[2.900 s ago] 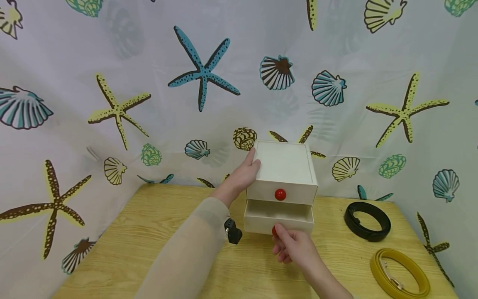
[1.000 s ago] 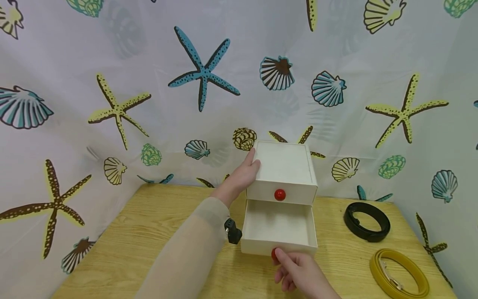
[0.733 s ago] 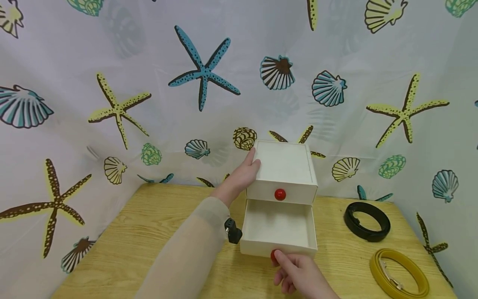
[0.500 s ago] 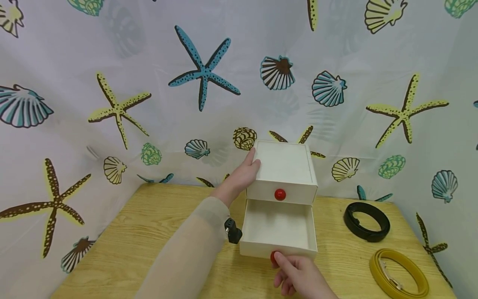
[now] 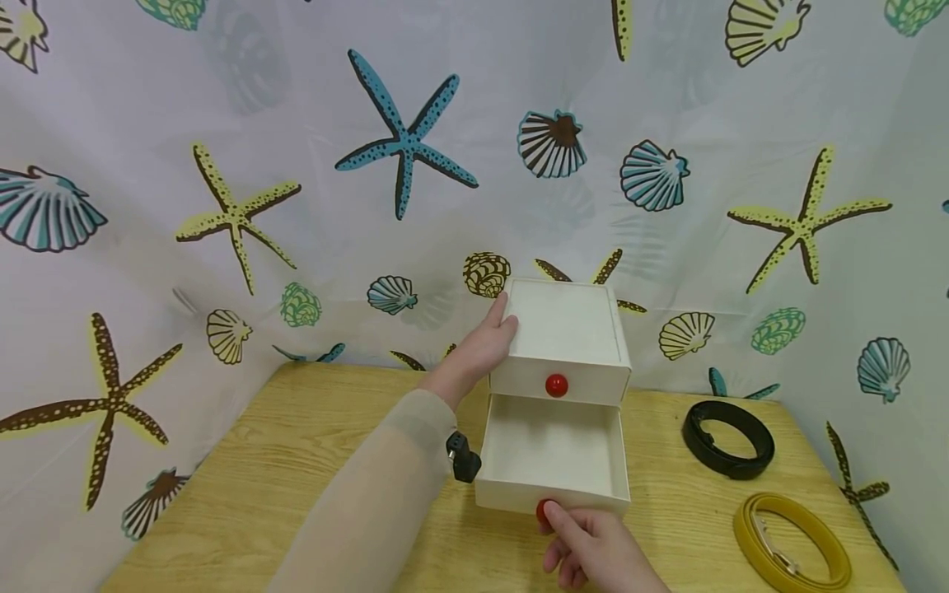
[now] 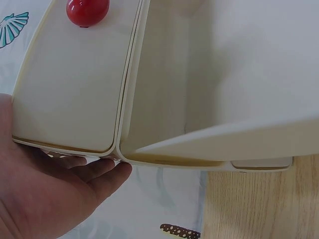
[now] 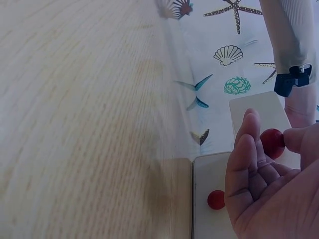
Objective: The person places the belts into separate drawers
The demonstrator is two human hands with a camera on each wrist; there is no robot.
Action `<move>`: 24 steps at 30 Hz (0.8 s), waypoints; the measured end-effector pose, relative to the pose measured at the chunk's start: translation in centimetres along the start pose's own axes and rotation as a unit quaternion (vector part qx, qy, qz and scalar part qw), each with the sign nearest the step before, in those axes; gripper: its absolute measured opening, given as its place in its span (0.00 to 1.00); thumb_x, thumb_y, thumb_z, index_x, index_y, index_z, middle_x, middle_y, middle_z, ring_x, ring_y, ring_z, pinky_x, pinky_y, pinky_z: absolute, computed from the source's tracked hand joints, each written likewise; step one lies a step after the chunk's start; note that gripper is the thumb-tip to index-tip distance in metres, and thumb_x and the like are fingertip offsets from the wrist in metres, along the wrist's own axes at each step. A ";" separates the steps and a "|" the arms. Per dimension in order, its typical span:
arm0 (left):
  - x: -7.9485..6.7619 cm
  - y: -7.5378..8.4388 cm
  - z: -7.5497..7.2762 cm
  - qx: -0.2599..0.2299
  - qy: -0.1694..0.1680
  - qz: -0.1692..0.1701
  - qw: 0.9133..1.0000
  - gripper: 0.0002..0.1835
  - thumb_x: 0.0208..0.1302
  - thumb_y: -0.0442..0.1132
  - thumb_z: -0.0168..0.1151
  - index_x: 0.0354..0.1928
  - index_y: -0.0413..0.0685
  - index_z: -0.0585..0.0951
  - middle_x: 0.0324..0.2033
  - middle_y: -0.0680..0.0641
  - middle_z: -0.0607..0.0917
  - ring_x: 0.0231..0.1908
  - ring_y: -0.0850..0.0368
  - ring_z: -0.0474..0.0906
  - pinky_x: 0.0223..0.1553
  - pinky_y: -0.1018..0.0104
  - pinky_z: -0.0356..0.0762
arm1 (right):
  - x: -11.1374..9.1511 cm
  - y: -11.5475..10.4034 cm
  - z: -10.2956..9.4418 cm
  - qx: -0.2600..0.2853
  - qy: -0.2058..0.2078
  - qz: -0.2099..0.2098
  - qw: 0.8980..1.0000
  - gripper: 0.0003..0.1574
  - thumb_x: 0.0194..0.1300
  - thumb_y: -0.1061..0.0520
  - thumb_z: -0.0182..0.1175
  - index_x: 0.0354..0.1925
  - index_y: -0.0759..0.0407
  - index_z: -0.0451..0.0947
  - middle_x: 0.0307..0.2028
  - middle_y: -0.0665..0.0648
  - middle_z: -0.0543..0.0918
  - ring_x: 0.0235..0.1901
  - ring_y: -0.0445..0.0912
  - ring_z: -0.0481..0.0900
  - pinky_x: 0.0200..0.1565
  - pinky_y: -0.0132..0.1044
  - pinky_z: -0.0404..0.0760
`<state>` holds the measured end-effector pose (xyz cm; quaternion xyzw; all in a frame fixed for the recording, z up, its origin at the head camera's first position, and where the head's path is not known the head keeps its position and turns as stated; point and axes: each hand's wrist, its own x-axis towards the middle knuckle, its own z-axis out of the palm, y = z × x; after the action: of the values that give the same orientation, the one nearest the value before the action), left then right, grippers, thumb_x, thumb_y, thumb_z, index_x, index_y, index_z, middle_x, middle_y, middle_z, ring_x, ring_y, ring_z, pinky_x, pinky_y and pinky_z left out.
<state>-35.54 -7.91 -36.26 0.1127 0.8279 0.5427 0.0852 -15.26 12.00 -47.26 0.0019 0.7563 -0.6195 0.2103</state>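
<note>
A small white two-drawer cabinet (image 5: 565, 321) stands on the table, with a round red knob (image 5: 557, 385) on its closed upper drawer. Its lower drawer (image 5: 552, 445) is pulled far out, and the white inside holds nothing visible. Along the cabinet's left side rests my left hand (image 5: 482, 350), thumb at the top edge. In the left wrist view its fingers (image 6: 107, 179) lie fairly straight against that side. My right hand (image 5: 593, 548) pinches the lower drawer's red knob (image 7: 272, 143) between thumb and fingers, partly covering it in the head view.
On the right lie a coiled black belt (image 5: 730, 439) and, closer, a coiled yellow belt (image 5: 793, 539) with a metal buckle. The wood-grain table (image 5: 319, 445) is backed by a white curtain (image 5: 311, 107) printed with starfish and shells.
The lower drawer has come out toward me from partly open, my right hand moving with its knob. Over the last second it has barely moved. My left hand has stayed in place.
</note>
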 end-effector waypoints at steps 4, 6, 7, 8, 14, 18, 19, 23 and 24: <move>0.0 0.0 0.0 -0.001 0.001 0.003 1.000 0.37 0.92 0.53 0.34 0.92 0.59 0.36 0.90 0.48 0.39 0.88 0.48 0.34 0.86 0.47 0.35 | 0.0 0.0 0.0 -0.002 0.002 0.001 1.000 0.38 0.86 0.32 0.53 0.53 0.66 0.87 0.30 0.55 0.89 0.25 0.45 0.82 0.32 0.36 0.83; 0.0 0.0 0.0 -0.002 0.000 0.004 1.000 0.37 0.92 0.52 0.34 0.92 0.59 0.36 0.90 0.48 0.39 0.88 0.48 0.34 0.86 0.47 0.35 | 0.0 0.0 -0.1 -0.002 0.001 0.001 1.000 0.39 0.86 0.32 0.53 0.53 0.66 0.87 0.30 0.55 0.89 0.25 0.45 0.82 0.32 0.36 0.83; 0.0 0.0 0.0 -0.003 -0.001 0.004 1.000 0.37 0.92 0.52 0.34 0.92 0.59 0.36 0.90 0.48 0.39 0.88 0.48 0.34 0.86 0.47 0.35 | 0.0 0.1 -0.1 -0.002 0.001 0.000 1.000 0.39 0.86 0.31 0.53 0.53 0.66 0.87 0.30 0.55 0.89 0.25 0.45 0.82 0.32 0.36 0.83; 0.0 0.0 0.1 -0.004 -0.001 0.003 1.000 0.37 0.92 0.52 0.34 0.92 0.59 0.36 0.90 0.48 0.39 0.88 0.48 0.34 0.86 0.47 0.35 | -0.1 0.1 -0.1 -0.002 0.000 -0.001 1.000 0.40 0.86 0.31 0.53 0.54 0.66 0.87 0.31 0.55 0.89 0.25 0.45 0.82 0.32 0.36 0.83; 0.1 0.0 0.0 -0.006 -0.001 0.001 1.000 0.37 0.92 0.53 0.35 0.92 0.59 0.36 0.90 0.48 0.39 0.88 0.47 0.33 0.85 0.46 0.34 | -0.2 0.3 -0.5 -0.008 -0.002 -0.008 1.000 0.44 0.84 0.28 0.53 0.54 0.67 0.87 0.31 0.55 0.90 0.26 0.46 0.83 0.33 0.38 0.84; 0.2 -0.1 0.0 -0.005 -0.001 0.000 1.000 0.37 0.92 0.53 0.35 0.92 0.59 0.36 0.90 0.48 0.39 0.88 0.47 0.33 0.85 0.45 0.35 | -0.3 0.4 -1.0 -0.014 0.000 0.004 1.000 0.48 0.82 0.25 0.53 0.55 0.68 0.87 0.32 0.55 0.90 0.27 0.46 0.84 0.35 0.38 0.86; 0.2 -0.1 0.0 -0.004 -0.001 0.000 1.000 0.37 0.92 0.53 0.35 0.92 0.59 0.36 0.90 0.48 0.39 0.88 0.47 0.33 0.85 0.45 0.35 | -0.3 0.4 -1.1 -0.014 0.000 0.006 1.000 0.48 0.82 0.24 0.52 0.55 0.68 0.87 0.32 0.55 0.90 0.28 0.46 0.84 0.35 0.38 0.86; 0.1 -0.1 0.0 -0.003 -0.002 0.000 1.000 0.37 0.92 0.53 0.35 0.92 0.59 0.36 0.90 0.48 0.39 0.88 0.47 0.33 0.85 0.46 0.35 | -0.6 0.6 -1.4 -0.014 0.004 0.006 1.000 0.50 0.81 0.23 0.53 0.56 0.68 0.87 0.33 0.55 0.90 0.28 0.46 0.84 0.35 0.38 0.86; 0.1 -0.1 0.0 -0.003 -0.001 0.001 1.000 0.37 0.92 0.53 0.35 0.92 0.59 0.36 0.90 0.48 0.39 0.88 0.47 0.33 0.85 0.46 0.34 | -0.7 0.6 -1.5 -0.014 0.004 0.006 1.000 0.51 0.81 0.22 0.53 0.57 0.69 0.87 0.33 0.55 0.90 0.28 0.46 0.84 0.35 0.38 0.86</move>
<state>-35.68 -7.88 -36.38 0.1139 0.8262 0.5450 0.0862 -14.98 13.71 -47.38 0.0057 0.7657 -0.6077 0.2106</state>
